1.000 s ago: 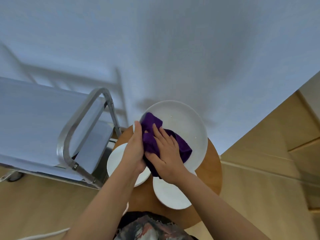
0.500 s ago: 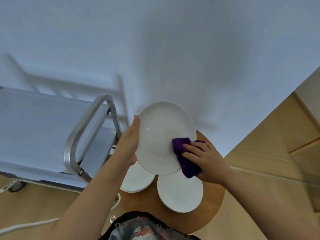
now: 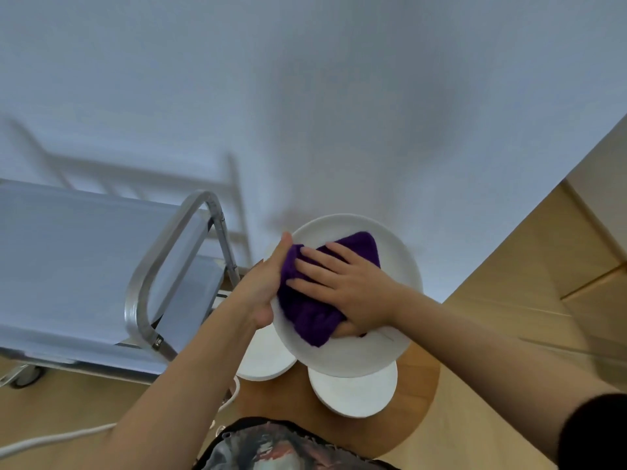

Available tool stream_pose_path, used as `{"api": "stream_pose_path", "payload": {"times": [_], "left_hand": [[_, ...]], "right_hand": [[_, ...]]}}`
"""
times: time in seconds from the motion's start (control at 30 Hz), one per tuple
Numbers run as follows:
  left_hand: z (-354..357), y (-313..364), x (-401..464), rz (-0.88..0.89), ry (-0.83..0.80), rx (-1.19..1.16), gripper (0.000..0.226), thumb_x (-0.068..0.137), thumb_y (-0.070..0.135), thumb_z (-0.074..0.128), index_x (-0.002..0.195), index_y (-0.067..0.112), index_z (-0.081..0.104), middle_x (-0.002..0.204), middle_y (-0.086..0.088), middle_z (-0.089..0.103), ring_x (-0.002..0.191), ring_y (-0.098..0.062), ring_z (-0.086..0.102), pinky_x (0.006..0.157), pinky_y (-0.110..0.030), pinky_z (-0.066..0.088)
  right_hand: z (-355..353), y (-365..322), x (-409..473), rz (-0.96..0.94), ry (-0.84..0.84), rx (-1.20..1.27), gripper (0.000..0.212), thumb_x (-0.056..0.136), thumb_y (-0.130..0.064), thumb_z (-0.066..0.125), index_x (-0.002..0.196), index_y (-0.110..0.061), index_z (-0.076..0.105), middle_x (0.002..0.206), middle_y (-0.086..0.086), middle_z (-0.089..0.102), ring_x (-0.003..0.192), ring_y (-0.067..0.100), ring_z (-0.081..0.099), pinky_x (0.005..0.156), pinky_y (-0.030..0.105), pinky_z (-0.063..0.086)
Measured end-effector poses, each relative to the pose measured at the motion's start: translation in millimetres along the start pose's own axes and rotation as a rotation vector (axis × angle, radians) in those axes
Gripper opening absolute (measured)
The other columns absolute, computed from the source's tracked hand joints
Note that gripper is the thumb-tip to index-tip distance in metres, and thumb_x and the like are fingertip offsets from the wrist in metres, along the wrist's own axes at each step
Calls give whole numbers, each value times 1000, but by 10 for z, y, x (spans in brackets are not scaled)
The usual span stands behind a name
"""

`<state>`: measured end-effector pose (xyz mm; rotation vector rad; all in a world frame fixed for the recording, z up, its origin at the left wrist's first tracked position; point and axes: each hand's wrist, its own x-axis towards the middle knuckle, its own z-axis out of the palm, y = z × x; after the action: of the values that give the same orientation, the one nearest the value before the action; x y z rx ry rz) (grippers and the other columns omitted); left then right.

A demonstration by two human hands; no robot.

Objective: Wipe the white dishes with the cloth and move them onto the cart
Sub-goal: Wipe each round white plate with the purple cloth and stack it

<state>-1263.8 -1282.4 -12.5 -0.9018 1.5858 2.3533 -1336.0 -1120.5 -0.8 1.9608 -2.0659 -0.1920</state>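
Observation:
My left hand grips the left rim of a large white plate, holding it tilted above the small round wooden table. A purple cloth lies spread across the plate's face, pressed flat under my right hand with fingers stretched toward the left. Two smaller white plates rest on the table below: one at the left, partly hidden by the held plate, and one at the front.
A metal cart with a grey-blue top shelf and a curved steel handle stands to the left of the table. A white wall rises behind. Wooden floor lies at the right, and a white cable runs along the floor at lower left.
My right hand has swept the cloth from the plate's lower right edge back across its middle toward the left. The left hand keeps its hold on the rim.

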Motion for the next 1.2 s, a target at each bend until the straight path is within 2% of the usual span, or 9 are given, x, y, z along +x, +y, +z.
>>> {"api": "stream_pose_path", "payload": {"times": [0.13, 0.33, 0.5, 0.6, 0.67, 0.8, 0.93, 1.07, 1.2], "left_hand": [[-41, 12, -46, 35, -8, -29, 69, 65, 74, 55, 106, 20, 69, 94, -7, 75, 88, -24, 71, 70, -36, 57], [-192, 35, -20, 143, 92, -146, 57, 75, 73, 50, 98, 23, 67, 83, 1, 76, 73, -17, 73, 57, -30, 55], [-66, 33, 56, 158, 189, -202, 53, 75, 76, 47, 89, 26, 59, 65, 5, 73, 62, -17, 72, 46, -28, 53], [21, -7, 130, 160, 173, -200, 55, 77, 78, 44, 92, 28, 61, 68, 4, 73, 65, -17, 72, 45, -27, 53], [47, -39, 154, 156, 173, -173, 64, 75, 80, 42, 97, 23, 63, 69, 1, 74, 61, -17, 71, 43, -26, 53], [46, -4, 164, 92, 160, -211, 66, 74, 77, 48, 92, 15, 64, 70, -5, 74, 60, -21, 71, 43, -30, 53], [-27, 169, 147, 63, 35, -109, 76, 67, 78, 47, 112, 19, 64, 102, -8, 73, 88, -27, 70, 68, -37, 55], [-104, 288, 129, 30, -97, -72, 74, 75, 70, 47, 123, 16, 61, 116, -11, 68, 105, -29, 64, 87, -42, 51], [-134, 463, 95, 1, -160, -46, 68, 83, 74, 40, 111, 19, 68, 107, -10, 72, 93, -26, 70, 71, -40, 57]], "right_hand": [[10, 229, 16, 55, 80, -49, 76, 77, -56, 64, 135, -9, 51, 141, 15, 48, 131, 35, 43, 108, 52, 29], [41, 159, -152, 535, 92, 31, 79, 81, -57, 43, 140, -4, 44, 147, 22, 37, 137, 39, 33, 111, 53, 25], [221, -384, -197, 845, -29, 316, 91, 79, -73, 23, 152, -20, 8, 159, 13, 9, 146, 31, 4, 117, 46, 0], [262, -748, -36, 864, 34, 576, 94, 76, -77, 34, 149, -33, -6, 160, 2, -7, 146, 23, -12, 117, 43, -5], [228, -852, 73, 796, 110, 663, 97, 74, -76, 47, 150, -35, 4, 160, -4, -5, 145, 17, -14, 116, 39, -8], [149, -777, -32, 625, 60, 636, 87, 71, -51, 73, 144, -28, 33, 155, -5, 25, 145, 17, 15, 117, 40, 11], [189, -731, -369, 485, 91, 345, 59, 58, -29, 87, 111, -16, 66, 112, 4, 68, 102, 24, 65, 83, 36, 52], [243, -637, -543, 440, 272, 166, 31, 64, -25, 85, 90, -15, 73, 87, 2, 72, 77, 20, 69, 67, 31, 54], [58, -633, -416, 523, 340, 323, 37, 52, -10, 86, 86, -10, 73, 79, 3, 71, 68, 21, 67, 59, 29, 54]]}}
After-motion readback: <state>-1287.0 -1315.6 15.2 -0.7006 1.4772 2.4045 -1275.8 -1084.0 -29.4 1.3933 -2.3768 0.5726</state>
